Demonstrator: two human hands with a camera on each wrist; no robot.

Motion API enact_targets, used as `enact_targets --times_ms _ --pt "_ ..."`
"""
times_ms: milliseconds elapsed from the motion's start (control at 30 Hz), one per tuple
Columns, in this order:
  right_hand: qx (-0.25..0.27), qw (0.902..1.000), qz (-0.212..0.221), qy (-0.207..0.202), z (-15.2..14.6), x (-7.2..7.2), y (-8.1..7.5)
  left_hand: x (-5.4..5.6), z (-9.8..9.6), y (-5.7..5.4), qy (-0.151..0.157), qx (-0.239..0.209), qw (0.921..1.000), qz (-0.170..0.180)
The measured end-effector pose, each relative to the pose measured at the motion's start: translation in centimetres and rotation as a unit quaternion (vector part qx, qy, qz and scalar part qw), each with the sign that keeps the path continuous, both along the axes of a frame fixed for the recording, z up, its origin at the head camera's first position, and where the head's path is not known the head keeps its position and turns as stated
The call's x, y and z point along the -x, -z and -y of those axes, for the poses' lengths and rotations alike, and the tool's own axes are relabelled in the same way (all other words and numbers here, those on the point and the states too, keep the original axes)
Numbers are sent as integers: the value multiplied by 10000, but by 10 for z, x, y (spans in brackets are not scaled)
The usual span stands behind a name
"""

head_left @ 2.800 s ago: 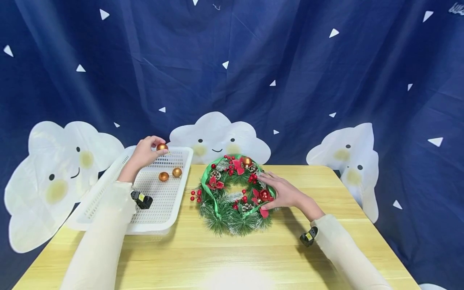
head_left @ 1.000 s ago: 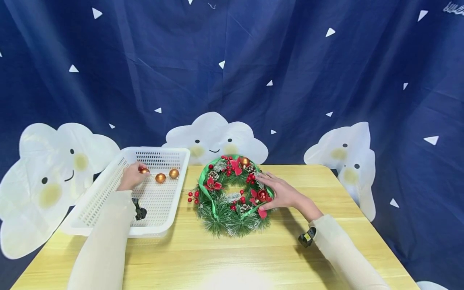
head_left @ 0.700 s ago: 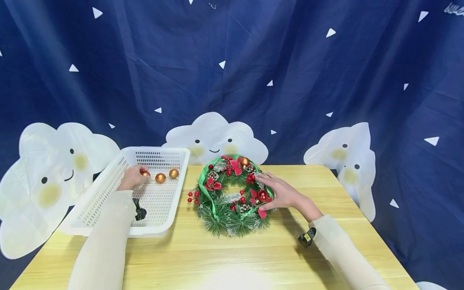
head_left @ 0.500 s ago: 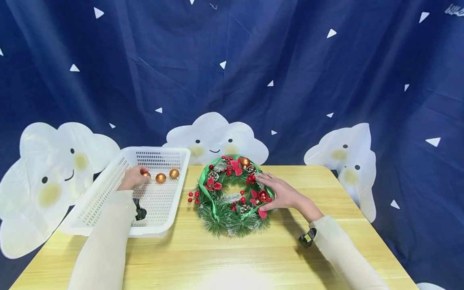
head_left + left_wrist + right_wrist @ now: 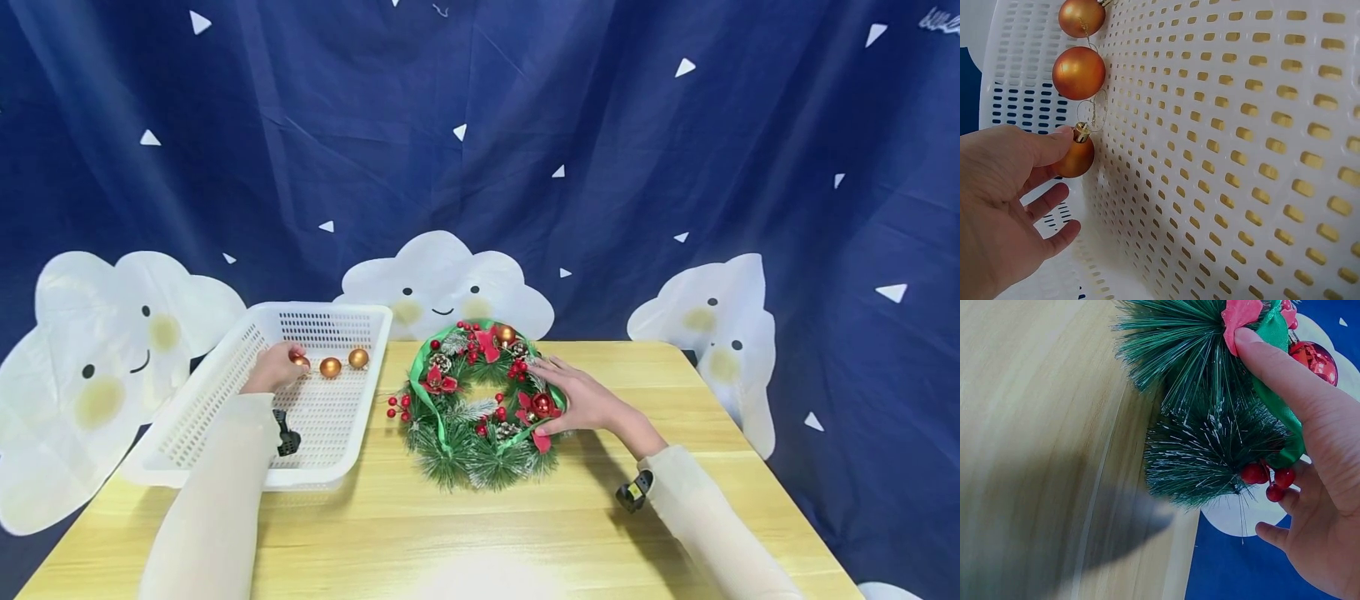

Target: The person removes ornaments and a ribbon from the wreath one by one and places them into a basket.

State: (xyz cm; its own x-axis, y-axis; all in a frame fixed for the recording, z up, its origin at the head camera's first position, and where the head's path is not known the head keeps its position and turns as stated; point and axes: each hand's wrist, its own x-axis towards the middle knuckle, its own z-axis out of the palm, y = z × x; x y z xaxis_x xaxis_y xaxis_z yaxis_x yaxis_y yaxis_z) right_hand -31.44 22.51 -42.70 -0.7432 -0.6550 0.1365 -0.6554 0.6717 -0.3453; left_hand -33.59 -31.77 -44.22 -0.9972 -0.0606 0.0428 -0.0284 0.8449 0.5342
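Note:
In the white perforated basket (image 5: 330, 429), my left hand (image 5: 273, 367) pinches a copper-orange Christmas bauble (image 5: 1076, 157) between thumb and index finger, near its gold cap. Two more orange baubles, one in the middle (image 5: 330, 367) and one at the right (image 5: 358, 358), lie in a row beside it on the basket floor. My right hand (image 5: 585, 400) grips the right side of a green Christmas wreath (image 5: 495, 462), its thumb on a red petal (image 5: 1239, 322) near a shiny red bauble (image 5: 1315, 362). Green ribbon, pine cones and red berries (image 5: 1269, 478) decorate the wreath.
Basket and wreath stand side by side on a light wooden table (image 5: 450, 533). Behind hangs a dark blue curtain (image 5: 480, 125) with white triangles and smiling clouds (image 5: 442, 287). A gold bauble (image 5: 506, 335) sits at the wreath's upper right.
My left hand has lowered the orange bauble from above the basket's back to its floor, left of the other two. Over the last second it has barely moved. My right hand has stayed on the wreath.

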Motion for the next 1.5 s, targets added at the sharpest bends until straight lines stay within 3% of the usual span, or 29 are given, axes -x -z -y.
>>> enact_targets --times_ms 700,933,1100,1267,1500 --pt "-32 10000 41 12 0 2 1 2 4 3 109 -87 9998 134" --pt "-73 10000 2 -2 0 3 2 3 0 -1 74 -393 9988 280" --pt "-105 9999 -10 -10 -1 4 3 3 -6 -10 57 -438 9990 71" --pt "-110 9999 0 0 -1 4 2 12 -12 -16 60 -511 9984 -229" --pt "-114 9999 38 35 -1 3 1 24 -30 -35 23 -701 9932 -929"
